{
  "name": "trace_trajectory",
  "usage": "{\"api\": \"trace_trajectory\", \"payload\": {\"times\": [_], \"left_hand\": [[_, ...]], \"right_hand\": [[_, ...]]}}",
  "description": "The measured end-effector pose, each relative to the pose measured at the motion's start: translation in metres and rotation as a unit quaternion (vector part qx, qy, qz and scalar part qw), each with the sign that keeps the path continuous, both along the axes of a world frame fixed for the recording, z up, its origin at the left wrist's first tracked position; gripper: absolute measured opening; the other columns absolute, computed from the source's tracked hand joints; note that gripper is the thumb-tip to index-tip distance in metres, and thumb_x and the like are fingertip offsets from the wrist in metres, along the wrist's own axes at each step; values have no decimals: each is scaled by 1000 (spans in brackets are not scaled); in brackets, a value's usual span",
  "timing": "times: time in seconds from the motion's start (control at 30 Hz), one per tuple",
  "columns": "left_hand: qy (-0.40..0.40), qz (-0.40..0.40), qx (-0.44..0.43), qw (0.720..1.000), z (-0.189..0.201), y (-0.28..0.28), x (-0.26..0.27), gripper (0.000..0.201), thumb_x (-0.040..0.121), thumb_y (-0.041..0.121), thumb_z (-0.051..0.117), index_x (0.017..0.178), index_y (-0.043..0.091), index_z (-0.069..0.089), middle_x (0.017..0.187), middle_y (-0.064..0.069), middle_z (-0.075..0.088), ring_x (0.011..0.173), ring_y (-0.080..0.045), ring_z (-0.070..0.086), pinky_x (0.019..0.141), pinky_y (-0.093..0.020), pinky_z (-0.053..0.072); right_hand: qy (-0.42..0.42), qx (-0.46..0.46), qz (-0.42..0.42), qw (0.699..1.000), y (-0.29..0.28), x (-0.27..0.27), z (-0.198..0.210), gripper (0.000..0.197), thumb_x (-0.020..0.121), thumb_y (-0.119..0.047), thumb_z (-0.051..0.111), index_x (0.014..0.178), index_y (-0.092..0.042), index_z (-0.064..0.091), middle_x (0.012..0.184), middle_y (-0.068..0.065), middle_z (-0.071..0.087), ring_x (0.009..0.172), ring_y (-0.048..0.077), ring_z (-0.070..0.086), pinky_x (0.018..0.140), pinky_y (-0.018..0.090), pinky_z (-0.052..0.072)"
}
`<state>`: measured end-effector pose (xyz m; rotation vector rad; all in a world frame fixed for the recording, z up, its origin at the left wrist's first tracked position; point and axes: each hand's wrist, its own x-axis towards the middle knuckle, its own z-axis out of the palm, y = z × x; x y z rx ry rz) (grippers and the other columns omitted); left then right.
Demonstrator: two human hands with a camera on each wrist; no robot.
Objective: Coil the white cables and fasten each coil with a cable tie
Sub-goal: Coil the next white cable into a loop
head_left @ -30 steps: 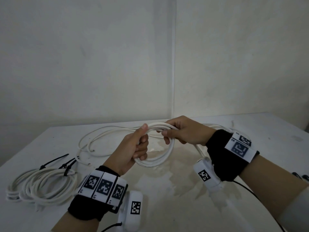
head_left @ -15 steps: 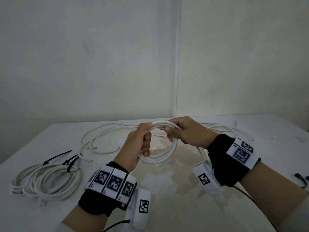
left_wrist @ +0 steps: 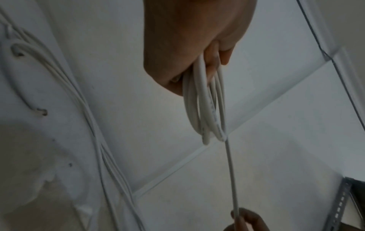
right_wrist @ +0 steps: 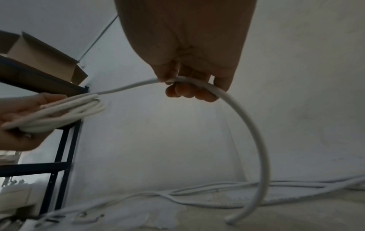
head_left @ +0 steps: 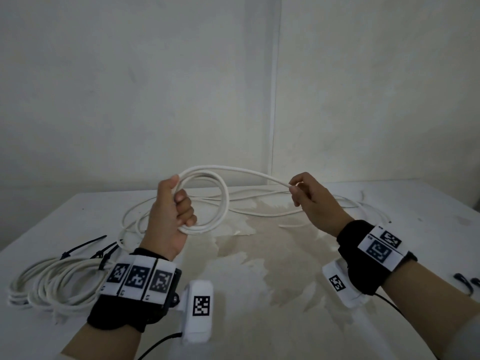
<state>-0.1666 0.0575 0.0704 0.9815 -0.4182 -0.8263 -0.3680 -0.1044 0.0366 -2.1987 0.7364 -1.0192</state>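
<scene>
My left hand (head_left: 173, 209) is raised above the table and grips a small coil of white cable (head_left: 224, 203), its fingers curled round several loops (left_wrist: 205, 107). One strand (head_left: 249, 172) runs from the coil's top across to my right hand (head_left: 306, 198), which pinches it (right_wrist: 177, 79) between thumb and fingertips. Past the right hand the cable's tail (right_wrist: 258, 140) curves down and its cut end hangs just above the table. Other loose white cables (head_left: 259, 211) lie on the table behind both hands.
A finished white coil (head_left: 54, 284) with black cable ties (head_left: 83, 246) lies at the table's left. Dark items (head_left: 465, 280) sit at the right edge. The white table (head_left: 259, 281) has a stained patch in the middle. A dark shelf with a cardboard box (right_wrist: 43, 57) stands to the side.
My hands were together on the coil; now the right hand has slid away to the right along the strand, and the left hand has lifted the coil higher.
</scene>
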Motion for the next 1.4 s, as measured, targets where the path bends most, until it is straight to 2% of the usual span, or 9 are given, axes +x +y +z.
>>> {"api": "trace_trajectory", "payload": {"times": [0.17, 0.3, 0.43, 0.67, 0.9, 1.03, 1.2, 1.3, 1.4], "left_hand": [[7, 64, -28, 998, 7, 4, 10, 43, 92, 39, 41, 56, 19, 27, 33, 9, 21, 25, -6, 19, 30, -14, 21], [-12, 118, -37, 992, 10, 0, 10, 42, 91, 38, 43, 56, 20, 29, 35, 9, 22, 29, -7, 19, 34, -14, 22], [-58, 184, -30, 981, 12, -6, 10, 40, 91, 35, 47, 58, 19, 32, 35, 10, 26, 32, -8, 23, 38, -17, 27], [-187, 247, 36, 950, -7, -17, 0, 39, 93, 34, 48, 59, 16, 40, 50, 0, 38, 34, -7, 34, 44, -24, 33], [-246, 150, 83, 954, -20, -19, -28, 39, 94, 31, 47, 59, 14, 43, 47, 0, 46, 38, -9, 44, 43, -19, 39], [-260, 75, 93, 958, -19, -14, -40, 42, 94, 28, 47, 56, 14, 41, 41, 8, 45, 40, -6, 43, 42, -18, 37], [-291, -40, 127, 947, -22, -7, -49, 42, 96, 21, 41, 56, 12, 52, 43, -3, 47, 34, -13, 41, 35, -19, 32], [-288, -90, 135, 944, -19, -5, -50, 46, 97, 27, 37, 56, 10, 46, 40, -2, 38, 34, -14, 33, 37, -20, 29], [-308, -118, 158, 931, -18, -5, -44, 47, 97, 34, 38, 57, 11, 45, 38, -1, 37, 35, -14, 31, 39, -20, 30]], "right_hand": [[93, -102, -31, 990, -11, 7, -10, 14, 97, -15, 43, 99, -8, 55, 66, 2, 50, 59, 17, 43, 55, 18, 33], [147, -282, -4, 948, 2, 26, -24, 23, 89, -12, 41, 89, -1, 62, 71, 16, 59, 62, 31, 57, 54, 38, 47], [159, -391, 53, 905, 34, 42, -31, 15, 80, -12, 48, 75, -7, 61, 58, 6, 53, 45, 22, 51, 38, 20, 35], [107, -470, 119, 868, 72, 62, -25, 22, 86, -18, 45, 75, -9, 62, 61, 3, 54, 49, 19, 48, 41, 21, 30], [63, -483, 155, 860, 77, 72, -19, 11, 74, -5, 73, 72, -6, 62, 64, 7, 58, 54, 23, 51, 46, 25, 37], [17, -453, 180, 873, 80, 72, -11, 13, 81, -12, 55, 70, -6, 60, 65, 9, 59, 68, 15, 43, 57, 25, 31], [1, -277, 158, 948, 72, 63, 2, 19, 73, -26, 53, 72, -9, 46, 69, -2, 50, 66, 9, 34, 58, 18, 31], [-14, -262, 159, 952, 66, 58, 8, 22, 77, -25, 55, 72, -4, 52, 71, -8, 44, 65, 3, 32, 60, 6, 31], [-26, -315, 143, 938, 58, 50, 13, 25, 84, -22, 52, 78, 1, 60, 69, 6, 57, 66, 12, 41, 60, 19, 35]]}}
